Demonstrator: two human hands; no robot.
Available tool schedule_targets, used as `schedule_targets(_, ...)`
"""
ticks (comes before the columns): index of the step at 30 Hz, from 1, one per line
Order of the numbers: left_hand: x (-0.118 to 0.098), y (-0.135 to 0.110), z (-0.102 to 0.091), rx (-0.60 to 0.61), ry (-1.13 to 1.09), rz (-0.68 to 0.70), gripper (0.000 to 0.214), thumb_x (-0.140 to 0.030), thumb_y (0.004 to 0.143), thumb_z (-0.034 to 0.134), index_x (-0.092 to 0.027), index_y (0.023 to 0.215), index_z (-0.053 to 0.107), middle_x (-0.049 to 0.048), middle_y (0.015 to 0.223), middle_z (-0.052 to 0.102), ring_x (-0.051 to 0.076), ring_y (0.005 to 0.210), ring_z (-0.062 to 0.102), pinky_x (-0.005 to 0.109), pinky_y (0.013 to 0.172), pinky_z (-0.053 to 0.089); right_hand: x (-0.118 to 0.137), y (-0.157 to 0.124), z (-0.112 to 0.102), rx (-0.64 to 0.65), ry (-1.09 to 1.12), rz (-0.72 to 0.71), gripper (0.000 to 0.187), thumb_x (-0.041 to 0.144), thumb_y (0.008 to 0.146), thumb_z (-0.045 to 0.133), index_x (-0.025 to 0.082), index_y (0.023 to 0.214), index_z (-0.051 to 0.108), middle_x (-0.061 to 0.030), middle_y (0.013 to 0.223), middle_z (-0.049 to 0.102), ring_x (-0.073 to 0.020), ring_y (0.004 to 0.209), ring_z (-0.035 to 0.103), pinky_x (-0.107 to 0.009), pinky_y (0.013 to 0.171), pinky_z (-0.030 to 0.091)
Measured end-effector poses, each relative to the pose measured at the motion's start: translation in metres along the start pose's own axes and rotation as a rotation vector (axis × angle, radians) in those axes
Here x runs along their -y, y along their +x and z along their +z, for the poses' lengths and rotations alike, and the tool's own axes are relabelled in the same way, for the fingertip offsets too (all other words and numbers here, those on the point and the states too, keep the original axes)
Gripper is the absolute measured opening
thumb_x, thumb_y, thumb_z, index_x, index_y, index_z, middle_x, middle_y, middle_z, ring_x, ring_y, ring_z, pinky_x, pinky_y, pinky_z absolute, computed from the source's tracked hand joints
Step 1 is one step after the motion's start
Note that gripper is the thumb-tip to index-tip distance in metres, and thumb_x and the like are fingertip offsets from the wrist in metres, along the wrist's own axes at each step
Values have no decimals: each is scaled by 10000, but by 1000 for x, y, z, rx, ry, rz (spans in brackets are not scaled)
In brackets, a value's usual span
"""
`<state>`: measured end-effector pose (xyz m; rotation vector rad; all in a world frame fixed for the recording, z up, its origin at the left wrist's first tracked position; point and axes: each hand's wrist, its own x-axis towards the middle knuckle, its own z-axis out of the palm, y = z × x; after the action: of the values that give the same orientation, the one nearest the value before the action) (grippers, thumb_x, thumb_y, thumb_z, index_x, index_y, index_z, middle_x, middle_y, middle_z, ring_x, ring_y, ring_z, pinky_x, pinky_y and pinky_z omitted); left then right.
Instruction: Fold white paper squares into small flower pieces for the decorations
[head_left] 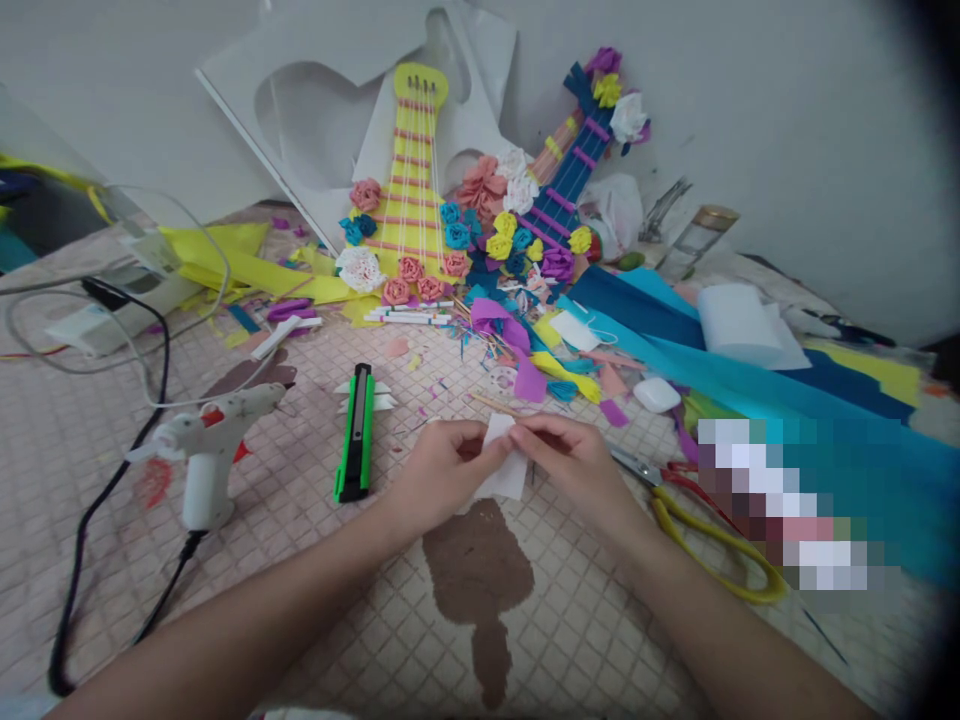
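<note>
Between my two hands is a small white piece of paper [512, 472], above the middle of the table. My left hand [450, 465] pinches its left side between thumb and fingers. At its upper right edge, my right hand [574, 455] is closed on the same paper, fingertips together. A thin wooden stick [491, 403] shows just behind the paper; whether a finger touches it I cannot tell. Left of my hands lies a green utility knife [355, 435]. Scissors with yellow handles [720, 560] lie by my right forearm, their blades partly hidden behind my hand.
A white glue gun [210, 460] stands at left, its black cord trailing forward. Yellow [417, 190] and blue [562, 200] paper guitars with paper flowers lean at the back. Blue crepe paper [787, 420], a white roll [739, 325] and a glass jar [697, 240] are on the right.
</note>
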<state>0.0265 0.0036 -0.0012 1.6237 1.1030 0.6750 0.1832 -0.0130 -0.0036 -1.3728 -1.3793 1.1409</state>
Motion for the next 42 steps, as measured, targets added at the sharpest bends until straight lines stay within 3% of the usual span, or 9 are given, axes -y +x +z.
schedule_targets(2,-2,0,-1,-44,-14,28,298,-361,803,479,-129,633,555,-28,536,436,78,492,392,193,432,276,0,0,0,-5,42,35,202,376,728,596,182,726,654,-12,718,633,-130,653,544,-246,583,418)
schedule_targets(7,-2,2,0,-155,-233,147,128,-256,781,539,-158,864,542,27,813,599,122,713,563,213,607,437,1,-1,0,6,64,81,225,390,720,601,172,689,643,-7,685,597,-115,627,506,-230,548,383)
schedule_targets(13,-1,-1,2,-154,-176,182,35,-196,785,524,-168,789,545,24,816,609,113,714,565,204,610,434,4,-2,1,12,99,94,217,386,709,606,176,686,653,-12,679,598,-129,659,521,-247,583,404)
schedule_targets(20,-4,-3,0,-138,-192,186,157,-254,817,482,-159,787,603,43,885,629,144,812,560,228,686,432,4,-2,1,3,102,77,210,381,714,604,179,701,660,-18,681,608,-142,686,537,-255,603,415)
schedule_targets(23,-3,-1,-1,-179,-251,137,216,-292,848,429,-163,796,595,21,800,594,119,726,529,215,624,413,4,-3,1,19,103,82,206,380,721,602,182,708,659,-11,684,605,-129,667,525,-243,590,404)
schedule_targets(28,-6,3,-2,-196,-509,-19,143,-286,814,487,-180,885,552,-24,681,517,90,623,493,201,573,410,4,-3,0,26,91,91,217,386,715,611,180,754,668,-10,700,608,-124,647,514,-243,581,396)
schedule_targets(34,0,8,-4,-41,-844,-231,192,-323,763,546,-139,714,568,12,705,574,101,613,529,217,563,422,2,-3,-1,22,97,82,213,388,712,613,190,765,671,-14,722,628,-133,665,533,-250,603,412)
schedule_targets(37,3,11,-4,-40,-1002,-356,169,-305,776,516,-150,733,566,23,675,595,113,593,552,232,565,427,1,-3,-1,20,94,66,208,390,713,612,191,742,667,-9,697,618,-129,649,524,-243,586,408)
schedule_targets(42,1,11,-4,45,-959,-400,102,-234,719,564,-136,713,593,35,691,611,121,613,553,231,577,426,1,-3,0,21,86,55,202,386,710,617,190,732,661,-5,695,618,-129,644,525,-244,580,410)
